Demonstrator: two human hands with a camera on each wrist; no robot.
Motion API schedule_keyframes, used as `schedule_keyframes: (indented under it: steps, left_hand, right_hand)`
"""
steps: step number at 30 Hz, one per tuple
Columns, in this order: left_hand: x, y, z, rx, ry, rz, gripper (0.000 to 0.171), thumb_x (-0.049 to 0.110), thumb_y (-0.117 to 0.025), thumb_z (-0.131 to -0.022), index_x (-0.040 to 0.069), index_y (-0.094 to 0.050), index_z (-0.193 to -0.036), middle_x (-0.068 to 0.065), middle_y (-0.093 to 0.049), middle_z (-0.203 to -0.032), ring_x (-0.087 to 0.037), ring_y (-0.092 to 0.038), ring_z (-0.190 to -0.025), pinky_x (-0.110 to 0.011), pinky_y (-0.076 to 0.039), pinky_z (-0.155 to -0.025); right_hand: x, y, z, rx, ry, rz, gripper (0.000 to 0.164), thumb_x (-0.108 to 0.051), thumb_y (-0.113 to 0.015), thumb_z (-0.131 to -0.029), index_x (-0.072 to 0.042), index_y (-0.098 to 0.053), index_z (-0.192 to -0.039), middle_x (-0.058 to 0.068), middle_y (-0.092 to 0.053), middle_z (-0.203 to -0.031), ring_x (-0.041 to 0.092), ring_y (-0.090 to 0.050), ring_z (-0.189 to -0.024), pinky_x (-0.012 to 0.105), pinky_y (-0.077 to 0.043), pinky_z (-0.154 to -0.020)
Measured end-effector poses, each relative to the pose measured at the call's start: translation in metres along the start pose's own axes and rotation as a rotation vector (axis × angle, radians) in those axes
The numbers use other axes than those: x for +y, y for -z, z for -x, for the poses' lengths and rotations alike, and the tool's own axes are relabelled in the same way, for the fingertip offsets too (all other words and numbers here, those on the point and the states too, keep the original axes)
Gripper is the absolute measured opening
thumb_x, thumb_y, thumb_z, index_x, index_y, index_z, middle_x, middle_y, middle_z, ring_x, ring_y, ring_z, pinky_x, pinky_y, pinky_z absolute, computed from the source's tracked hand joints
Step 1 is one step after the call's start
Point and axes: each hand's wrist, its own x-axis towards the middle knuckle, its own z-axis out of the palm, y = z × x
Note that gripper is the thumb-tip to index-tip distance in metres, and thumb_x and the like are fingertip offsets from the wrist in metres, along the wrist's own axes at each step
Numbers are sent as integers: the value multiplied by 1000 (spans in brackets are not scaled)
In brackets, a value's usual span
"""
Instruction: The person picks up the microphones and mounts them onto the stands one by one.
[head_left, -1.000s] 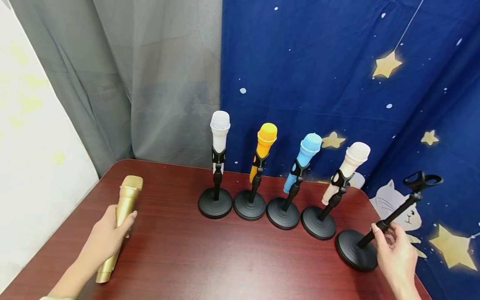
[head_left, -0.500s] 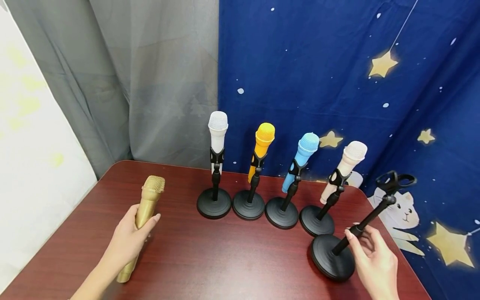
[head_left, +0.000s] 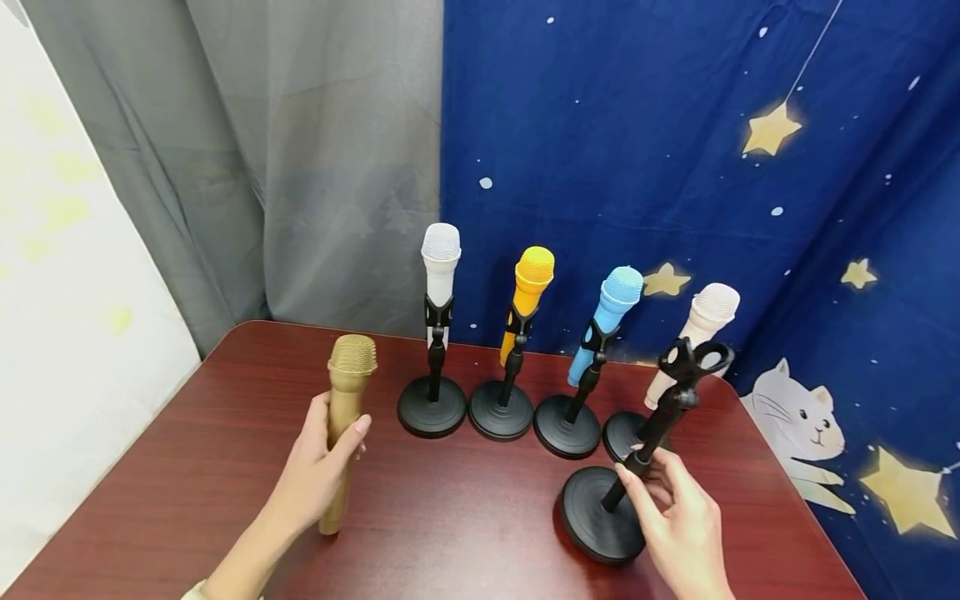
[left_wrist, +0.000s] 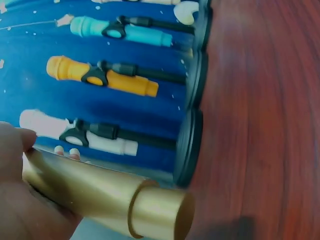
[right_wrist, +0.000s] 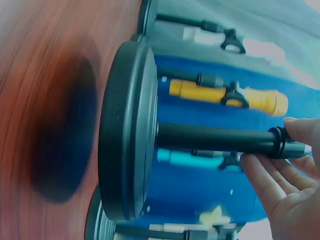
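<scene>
My left hand (head_left: 318,471) grips a gold microphone (head_left: 346,408) by its body, head up, over the left half of the table. In the left wrist view the microphone's plain lower end (left_wrist: 160,212) points away from the palm. With thumb and fingers my right hand (head_left: 678,517) pinches the pole of a black microphone stand (head_left: 600,517). Its clip (head_left: 693,360) holds nothing. The right wrist view shows the stand's round base (right_wrist: 127,132) raised off the table, with a dark shadow beneath it.
Behind stand several black stands bearing a white microphone (head_left: 440,258), a yellow microphone (head_left: 533,275), a blue microphone (head_left: 617,300) and a pale pink microphone (head_left: 708,312), the last partly hidden by the held stand. Curtains hang behind the reddish-brown table (head_left: 450,508).
My right hand has carried the black stand leftward from the table's right side. The gold microphone in my left hand has moved right and become more upright.
</scene>
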Motion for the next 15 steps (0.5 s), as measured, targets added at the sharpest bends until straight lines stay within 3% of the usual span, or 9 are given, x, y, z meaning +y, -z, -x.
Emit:
schedule_keyframes:
  steps: [5,15]
  left_hand:
    - [7,-15,-2,-38,-23,54,38,28,-58,-96,15,-40,-128,-4,-60,-87,-18,-61,-80,-25,-49,-71]
    - [21,-42,-7,-84,-70,207,40,21,-66,-91,15,-44,-124,-3,-64,-99,-11,-63,-88,-25,-52,-77]
  right_hand:
    - [-17,-18,2,-38,64,-84,33,-7,-78,-78,-15,-64,-107,1,-70,-95,-4,-67,-81,10,-52,-72]
    - [-40,-55,10,-132,72,-204,28,-14,-75,-82,-14,-62,-107,1,-68,-96,5,-69,-84,14,-54,-74]
